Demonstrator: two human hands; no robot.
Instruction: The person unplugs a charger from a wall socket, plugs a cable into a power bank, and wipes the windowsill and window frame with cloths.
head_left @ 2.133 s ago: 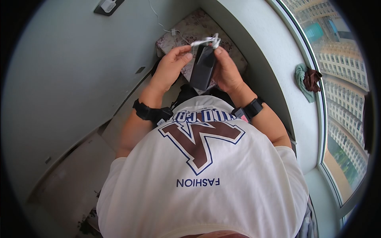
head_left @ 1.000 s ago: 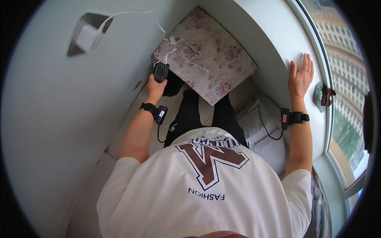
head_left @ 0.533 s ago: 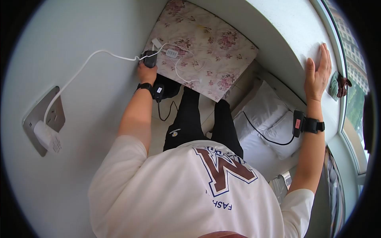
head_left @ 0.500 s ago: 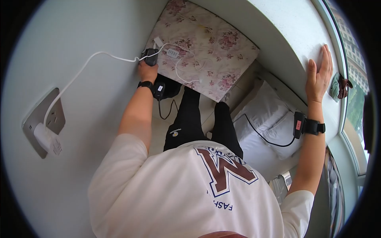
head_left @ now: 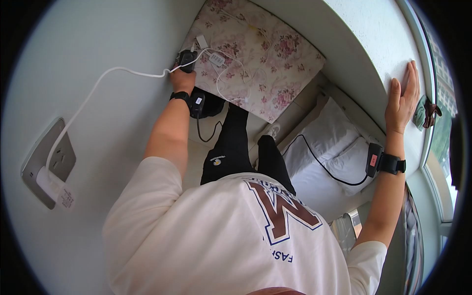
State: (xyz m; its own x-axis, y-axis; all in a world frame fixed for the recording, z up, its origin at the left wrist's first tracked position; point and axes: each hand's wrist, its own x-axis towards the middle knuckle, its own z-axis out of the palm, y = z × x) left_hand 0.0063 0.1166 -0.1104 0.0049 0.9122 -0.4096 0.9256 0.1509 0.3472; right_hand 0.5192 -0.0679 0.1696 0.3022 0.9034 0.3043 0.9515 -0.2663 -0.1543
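Note:
My left hand is at the left edge of the flowered tabletop, closed on a small black box-shaped device. Its fingers are mostly hidden by the device. A white cable passes across the device and onto the tabletop. Beside it lie a white plug-like piece and a white label tag. Far to the right, my right hand rests flat on the white window ledge, fingers stretched out and holding nothing. Each wrist wears a black strap with a corded black unit.
At the left, a grey wall socket holds a white charger feeding the cable. White pillows lie on a bed at the right, below the ledge. A hair tie sits by the window. My black-trousered legs stand before the table.
The view has shifted slightly, and one shoe now shows more beside the table. My left hand stays at the device, and my right hand remains flat on the ledge.

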